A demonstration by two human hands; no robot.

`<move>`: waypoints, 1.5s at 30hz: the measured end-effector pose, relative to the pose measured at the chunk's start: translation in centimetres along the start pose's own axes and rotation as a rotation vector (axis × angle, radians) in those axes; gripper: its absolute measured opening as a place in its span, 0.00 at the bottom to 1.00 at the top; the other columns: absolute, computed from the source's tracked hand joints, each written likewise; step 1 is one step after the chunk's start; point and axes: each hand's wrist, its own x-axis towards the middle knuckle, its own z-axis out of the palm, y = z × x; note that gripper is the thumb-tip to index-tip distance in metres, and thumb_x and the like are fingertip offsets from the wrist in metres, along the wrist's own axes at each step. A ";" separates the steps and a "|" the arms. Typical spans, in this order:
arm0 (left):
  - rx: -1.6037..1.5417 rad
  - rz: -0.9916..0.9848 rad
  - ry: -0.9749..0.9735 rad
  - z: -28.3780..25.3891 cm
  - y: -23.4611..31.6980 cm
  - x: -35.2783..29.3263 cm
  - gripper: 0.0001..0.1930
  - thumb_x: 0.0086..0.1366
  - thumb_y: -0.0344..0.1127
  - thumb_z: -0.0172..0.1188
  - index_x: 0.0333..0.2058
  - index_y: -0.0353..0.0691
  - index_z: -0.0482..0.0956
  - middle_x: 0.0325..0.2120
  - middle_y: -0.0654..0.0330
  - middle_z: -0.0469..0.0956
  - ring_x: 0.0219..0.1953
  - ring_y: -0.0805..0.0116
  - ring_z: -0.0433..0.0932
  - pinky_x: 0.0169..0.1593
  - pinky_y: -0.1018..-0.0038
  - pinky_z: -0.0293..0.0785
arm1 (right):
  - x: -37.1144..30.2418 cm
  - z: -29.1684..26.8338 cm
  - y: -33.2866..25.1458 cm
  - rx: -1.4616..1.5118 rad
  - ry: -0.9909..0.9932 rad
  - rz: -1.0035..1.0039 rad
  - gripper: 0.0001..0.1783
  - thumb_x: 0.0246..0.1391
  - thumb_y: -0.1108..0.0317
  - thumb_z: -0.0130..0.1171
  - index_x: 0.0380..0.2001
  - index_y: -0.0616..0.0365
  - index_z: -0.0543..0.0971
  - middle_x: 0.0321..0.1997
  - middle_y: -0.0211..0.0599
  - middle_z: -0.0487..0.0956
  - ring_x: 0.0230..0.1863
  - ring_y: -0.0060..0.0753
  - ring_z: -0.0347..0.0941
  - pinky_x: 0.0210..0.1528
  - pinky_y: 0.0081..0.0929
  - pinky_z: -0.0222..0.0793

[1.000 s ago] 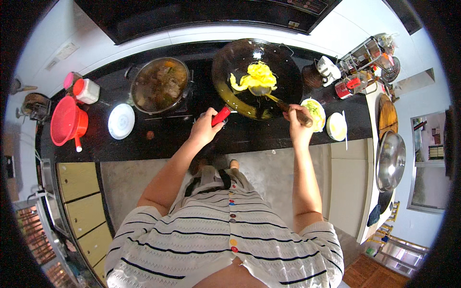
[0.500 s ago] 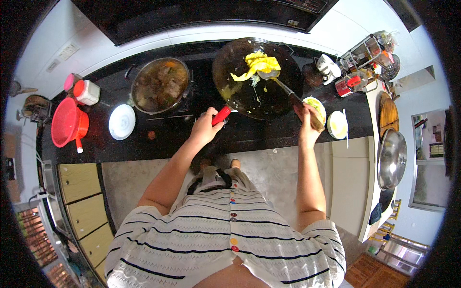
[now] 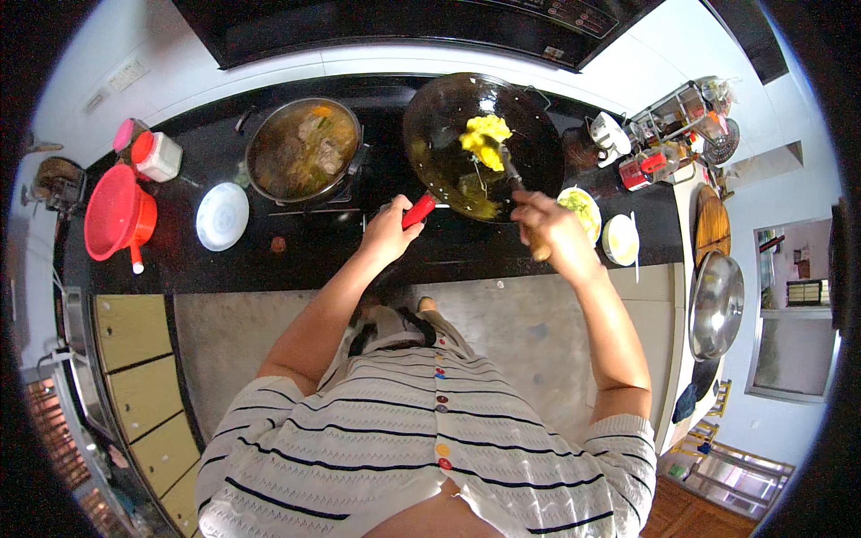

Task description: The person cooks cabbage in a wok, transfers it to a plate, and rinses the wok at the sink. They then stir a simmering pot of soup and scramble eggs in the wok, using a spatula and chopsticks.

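Observation:
My left hand (image 3: pixel 389 233) is closed round the red handle (image 3: pixel 420 212) of a dark wok (image 3: pixel 439 161) on the stove. In my right hand (image 3: pixel 558 231) is a long-handled cooking ladle (image 3: pixel 509 170), its head down in the wok against a yellow clump of cooked egg (image 3: pixel 485 136). The egg partly hides the ladle's head. A few pale scraps lie on the wok's oily surface below the egg. Close to my right hand stand a bowl of chopped pale-green vegetable (image 3: pixel 580 212) and a smaller bowl of yellowish contents (image 3: pixel 621 240) with a white utensil across its edge.
A wide pot of meat soup (image 3: pixel 303 152) sits left of the wok. Farther left are a white plate (image 3: pixel 222 217), a red colander (image 3: pixel 111 213) and a red-lidded jar (image 3: pixel 160 157). White cups (image 3: pixel 610 136) and a seasoning rack (image 3: pixel 673 117) stand at the right, with a metal lid (image 3: pixel 717 305) beyond the counter.
My right hand has moved left with the ladle, whose handle now points more steeply. The egg has gathered from a spread sheet into a smaller clump. My left hand keeps its hold.

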 end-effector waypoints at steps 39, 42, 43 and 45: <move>0.008 -0.030 -0.012 0.4 -0.8 0.2 0.22 0.55 0.44 0.64 0.44 0.44 0.67 0.37 0.48 0.75 0.40 0.47 0.75 0.43 0.58 0.71 | -6.0 1.0 7.5 0.897 0.931 0.580 0.07 0.56 0.75 0.52 0.32 0.69 0.75 0.36 0.47 0.77 0.36 0.41 0.79 0.40 0.37 0.82; -0.001 -0.037 -0.013 0.4 -0.7 0.1 0.22 0.55 0.44 0.65 0.43 0.44 0.67 0.37 0.48 0.75 0.40 0.47 0.75 0.43 0.58 0.71 | -6.3 1.6 8.1 0.976 1.003 0.542 0.07 0.58 0.72 0.53 0.33 0.68 0.75 0.35 0.45 0.77 0.36 0.39 0.79 0.41 0.38 0.81; -0.004 -0.046 -0.015 0.4 -0.6 0.1 0.22 0.55 0.44 0.65 0.43 0.44 0.67 0.37 0.48 0.75 0.40 0.47 0.75 0.43 0.58 0.70 | -6.4 2.2 8.3 0.959 0.998 0.557 0.07 0.58 0.72 0.53 0.33 0.67 0.75 0.37 0.43 0.77 0.37 0.37 0.78 0.41 0.36 0.81; -0.005 -0.052 -0.020 0.4 -0.5 0.1 0.22 0.55 0.43 0.65 0.43 0.44 0.67 0.37 0.48 0.75 0.40 0.46 0.75 0.43 0.58 0.70 | -6.8 3.7 9.2 0.922 0.994 0.587 0.07 0.57 0.72 0.55 0.34 0.65 0.76 0.40 0.40 0.77 0.41 0.32 0.76 0.41 0.32 0.80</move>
